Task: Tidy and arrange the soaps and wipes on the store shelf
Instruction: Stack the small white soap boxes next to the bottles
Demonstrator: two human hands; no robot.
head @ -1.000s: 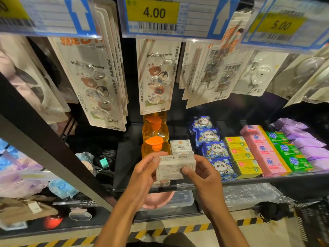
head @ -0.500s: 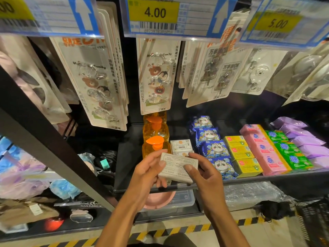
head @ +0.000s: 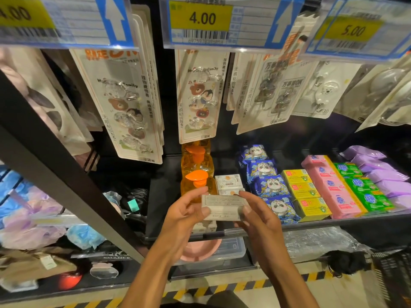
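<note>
1. The soap box (head: 223, 207) is being rolled over between the left hand (head: 184, 216) and the right hand (head: 260, 218). A second ago its broad printed face was squarely toward the camera. Half a second ago it was tipping with its right end lower. Now it is lying level, with two long faces showing.
2. The left hand is shifting its grip: its thumb is now pressing low on the box's left end, and its fingers (head: 195, 194) are lying along the top edge.

shop: price tags (head: 202, 18) w/ barcodes, hanging hook packs (head: 198, 96), stocked shelf (head: 355, 220).
</note>
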